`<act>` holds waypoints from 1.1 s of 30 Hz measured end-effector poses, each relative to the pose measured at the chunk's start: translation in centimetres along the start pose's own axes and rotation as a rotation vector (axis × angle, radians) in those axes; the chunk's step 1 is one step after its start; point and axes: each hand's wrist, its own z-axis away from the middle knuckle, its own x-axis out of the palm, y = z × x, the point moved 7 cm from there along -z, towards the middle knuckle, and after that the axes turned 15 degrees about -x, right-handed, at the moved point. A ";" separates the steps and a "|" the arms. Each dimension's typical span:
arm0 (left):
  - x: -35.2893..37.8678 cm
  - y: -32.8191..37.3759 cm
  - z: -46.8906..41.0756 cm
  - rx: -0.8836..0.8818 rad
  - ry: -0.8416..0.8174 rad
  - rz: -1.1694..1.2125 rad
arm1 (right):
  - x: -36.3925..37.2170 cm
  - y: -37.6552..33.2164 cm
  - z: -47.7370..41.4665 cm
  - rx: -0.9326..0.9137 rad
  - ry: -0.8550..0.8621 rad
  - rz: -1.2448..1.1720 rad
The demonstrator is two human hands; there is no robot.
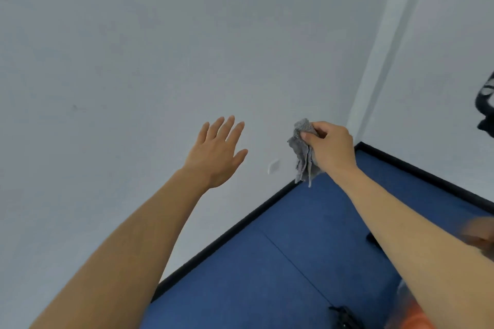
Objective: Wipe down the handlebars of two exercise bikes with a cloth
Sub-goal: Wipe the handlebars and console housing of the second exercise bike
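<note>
My right hand (331, 148) is closed around a crumpled grey cloth (303, 153), which hangs down from my fingers in front of the white wall. My left hand (217, 152) is held out flat with its fingers spread and holds nothing. Both arms reach forward toward a room corner. A dark, blurred part of a machine (487, 104) shows at the right edge; I cannot tell whether it is a bike handlebar. No full exercise bike is in view.
White walls (133, 61) meet at a corner (355, 115) above a blue floor (294, 262) with black skirting (227, 235). A small white wall socket (274, 166) sits low on the wall. A dark object (344, 318) lies at the bottom edge.
</note>
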 end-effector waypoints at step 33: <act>7.4 63.8 -42.3 1.045 0.006 0.317 | -42.0 33.7 -21.6 0.373 0.632 0.912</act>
